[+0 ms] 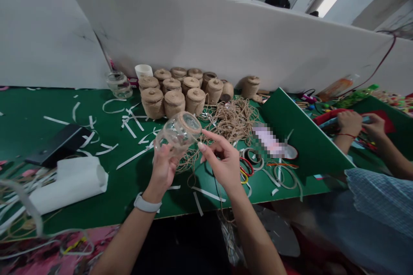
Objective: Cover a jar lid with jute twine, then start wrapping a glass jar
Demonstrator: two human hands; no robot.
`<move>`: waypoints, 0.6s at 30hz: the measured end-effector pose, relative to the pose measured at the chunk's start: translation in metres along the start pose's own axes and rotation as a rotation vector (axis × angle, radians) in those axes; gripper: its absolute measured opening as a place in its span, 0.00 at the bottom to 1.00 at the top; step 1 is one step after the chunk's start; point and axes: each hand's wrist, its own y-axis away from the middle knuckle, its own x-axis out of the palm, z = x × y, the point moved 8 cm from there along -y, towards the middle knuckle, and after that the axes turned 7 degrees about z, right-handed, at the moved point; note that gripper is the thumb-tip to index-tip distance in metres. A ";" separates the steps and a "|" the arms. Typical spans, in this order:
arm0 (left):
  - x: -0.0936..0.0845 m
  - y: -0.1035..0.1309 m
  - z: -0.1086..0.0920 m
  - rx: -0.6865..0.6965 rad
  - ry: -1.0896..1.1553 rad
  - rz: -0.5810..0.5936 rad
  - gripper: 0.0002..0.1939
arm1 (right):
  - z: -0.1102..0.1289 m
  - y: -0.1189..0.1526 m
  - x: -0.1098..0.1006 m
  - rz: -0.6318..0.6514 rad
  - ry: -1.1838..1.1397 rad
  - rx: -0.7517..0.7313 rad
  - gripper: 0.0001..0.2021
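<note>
My left hand point(165, 165) is wrapped round a clear glass jar point(174, 135), which it holds tilted above the table. Brown twine point(190, 123) circles the end of the jar turned to the right. At that end, my right hand point(222, 159) has its index finger and thumb close together on the twine. A strand hangs below this hand toward the table's front edge. Behind the jar lies a loose heap of twine point(237, 118). Several twine-covered jars point(174, 102), most with knobbed lids, stand in rows at the back.
Another clear jar point(119, 85) stands back left. Scissors point(247, 169) and tape rolls point(253, 157) lie to the right. A white roll point(69, 187) and black object point(58, 144) are at left. A green divider point(300, 133) separates a co-worker's hands point(350, 122).
</note>
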 end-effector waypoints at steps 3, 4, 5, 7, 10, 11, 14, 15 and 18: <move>0.008 0.003 0.002 -0.026 0.035 0.048 0.29 | -0.003 -0.003 -0.005 -0.045 -0.038 0.005 0.16; 0.010 0.003 0.003 -0.037 0.048 0.058 0.28 | -0.003 -0.004 -0.005 -0.051 -0.042 0.001 0.16; 0.011 0.004 0.003 -0.054 0.060 0.065 0.28 | -0.002 -0.005 -0.006 -0.054 -0.042 -0.005 0.16; 0.013 0.004 0.006 -0.117 0.068 0.085 0.26 | -0.001 -0.005 -0.007 -0.050 -0.028 -0.023 0.16; 0.019 0.006 0.015 -0.288 0.030 0.218 0.28 | 0.000 -0.004 -0.006 -0.031 0.009 -0.059 0.14; 0.022 0.008 0.019 -0.351 0.012 0.287 0.31 | -0.001 -0.005 -0.006 -0.027 0.015 -0.067 0.13; 0.029 0.013 0.023 -0.424 -0.037 0.455 0.40 | -0.004 -0.006 -0.011 -0.081 -0.007 -0.058 0.10; 0.031 0.012 0.021 -0.387 -0.061 0.481 0.41 | -0.005 -0.006 -0.014 -0.122 -0.026 -0.048 0.10; 0.031 0.007 0.006 -0.147 -0.125 0.422 0.41 | -0.008 -0.006 -0.019 -0.216 -0.080 -0.010 0.10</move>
